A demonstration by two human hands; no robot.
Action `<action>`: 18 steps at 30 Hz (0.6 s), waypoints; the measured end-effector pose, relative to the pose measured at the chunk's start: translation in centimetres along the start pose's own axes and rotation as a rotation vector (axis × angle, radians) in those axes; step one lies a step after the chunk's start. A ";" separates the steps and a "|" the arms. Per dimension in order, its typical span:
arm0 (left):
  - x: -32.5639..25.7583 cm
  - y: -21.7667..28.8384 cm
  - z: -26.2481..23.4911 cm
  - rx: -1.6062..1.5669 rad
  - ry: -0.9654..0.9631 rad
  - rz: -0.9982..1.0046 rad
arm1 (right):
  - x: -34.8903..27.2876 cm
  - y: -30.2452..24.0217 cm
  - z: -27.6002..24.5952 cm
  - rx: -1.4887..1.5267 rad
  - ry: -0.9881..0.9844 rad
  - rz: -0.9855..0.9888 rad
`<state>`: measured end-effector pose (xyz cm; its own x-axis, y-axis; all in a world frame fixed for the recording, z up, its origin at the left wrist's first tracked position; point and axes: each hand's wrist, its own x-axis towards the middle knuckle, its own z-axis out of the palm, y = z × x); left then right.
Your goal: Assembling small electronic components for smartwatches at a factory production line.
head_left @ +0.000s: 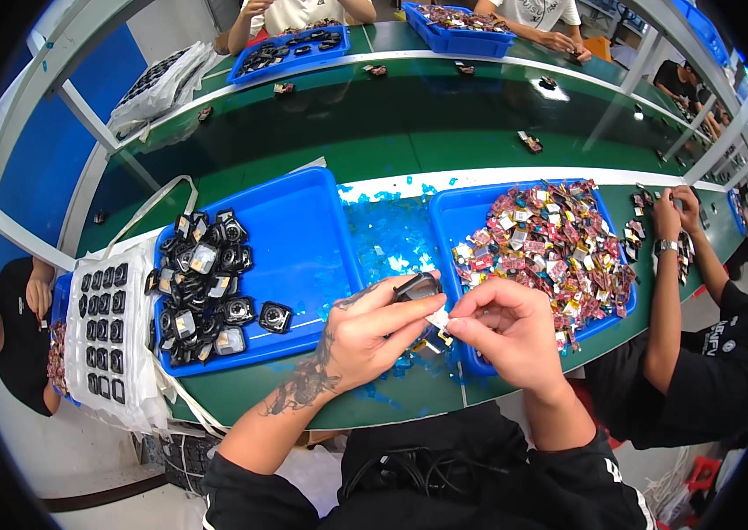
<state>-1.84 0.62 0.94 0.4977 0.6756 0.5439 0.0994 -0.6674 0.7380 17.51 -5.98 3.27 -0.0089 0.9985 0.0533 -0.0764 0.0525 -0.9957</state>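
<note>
My left hand (372,333) is closed round a small black plastic housing (418,287) above the gap between two blue trays. Close beside it, my right hand (508,331) pinches a small circuit piece with a white tab (440,320) between thumb and forefinger. The tab meets the housing's lower edge; whether the two are joined is hidden by my fingers. Left of my hands, a blue tray (299,208) carries a heap of black square housings (201,265). On the right, another blue tray (449,212) is piled with pink, white and yellow circuit pieces (550,256).
Blue film scraps (391,221) litter the green bench between the trays. A white moulded sheet (131,389) holds rows of black parts at far left. Beyond the trays runs a green conveyor (374,119) with scattered parts. Co-workers sit at both sides and opposite; one's hands (674,212) are near the right tray.
</note>
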 end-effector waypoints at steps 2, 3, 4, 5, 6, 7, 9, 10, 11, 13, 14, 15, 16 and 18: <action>0.3 0.3 -0.2 0.031 -0.043 0.039 | 0.1 0.1 -0.2 0.033 -0.036 0.000; 0.2 0.2 -0.1 0.027 -0.044 0.040 | 0.1 0.0 -0.1 0.038 -0.022 -0.005; -0.1 0.1 -0.2 -0.010 -0.068 -0.040 | 0.1 0.0 -0.1 0.044 -0.008 -0.009; -0.3 0.0 -0.1 -0.046 -0.092 -0.121 | 0.0 0.1 -0.2 0.042 -0.004 -0.007; -0.3 -0.1 0.3 -0.071 -0.051 -0.150 | -0.2 0.2 -0.1 0.102 -0.016 0.035; -0.3 0.1 0.5 -0.072 -0.053 -0.151 | -0.2 0.4 -0.1 0.162 -0.028 0.077; -0.5 0.6 0.8 -0.320 -0.035 -0.428 | -0.2 0.2 0.3 0.224 -0.007 0.108; -0.4 0.7 0.9 -0.320 -0.037 -0.431 | -0.2 0.2 0.7 0.181 0.036 0.060; -0.4 0.7 0.8 -0.372 -0.041 -0.450 | -0.1 0.2 0.9 0.137 0.079 0.013; -0.4 0.7 1.1 -0.425 -0.042 -0.469 | 0.0 0.9 1.1 0.045 0.101 0.010; -0.4 0.6 1.3 -0.525 -0.014 -0.473 | 0.2 1.1 1.2 -0.046 0.134 -0.032; -0.5 0.5 1.5 -0.623 0.016 -0.477 | 0.3 1.2 1.3 -0.135 0.164 -0.073; -0.5 0.3 1.3 -0.621 0.019 -0.478 | 0.4 1.3 1.4 -0.133 0.161 -0.073; -0.5 0.0 0.9 -0.522 -0.091 -0.450 | 0.5 1.4 1.4 -0.221 0.188 -0.097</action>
<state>-1.34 0.01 0.31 0.5776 0.8073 0.1210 -0.1027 -0.0752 0.9919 15.98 -5.43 2.05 0.1739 0.9726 0.1543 0.1512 0.1284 -0.9801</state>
